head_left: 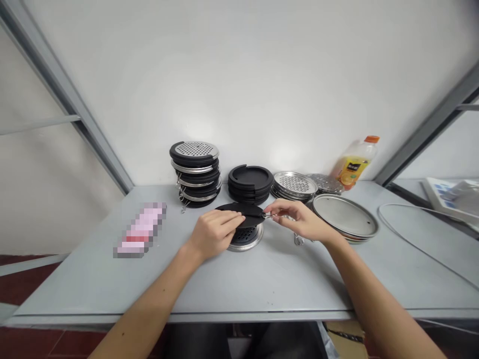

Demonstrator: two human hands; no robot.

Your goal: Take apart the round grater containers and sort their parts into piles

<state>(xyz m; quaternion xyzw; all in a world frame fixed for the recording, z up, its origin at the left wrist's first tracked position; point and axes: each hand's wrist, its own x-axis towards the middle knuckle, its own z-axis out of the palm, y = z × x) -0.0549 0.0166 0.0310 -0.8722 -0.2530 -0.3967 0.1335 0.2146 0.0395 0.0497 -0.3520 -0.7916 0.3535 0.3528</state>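
Note:
At the middle of the table, a black disc (239, 209) is tilted over a round base with a silver rim (249, 245) and dark slotted face. My left hand (215, 230) grips the disc's left side, its fingers lying together over the top. The thumb is hidden. At the disc's right edge, my right hand (295, 218) pinches a small metal wire clip (267, 215) between thumb and fingers. More wire clips (298, 240) lie just under my right hand.
Behind stand a tall stack of assembled discs (196, 174), black rings (250, 184), perforated metal plates (295, 184) and grey round lids (346, 215). A juice bottle (357, 162) leans at the back right. A blurred pink object (144, 227) lies left; a white cable (411, 244) curves right.

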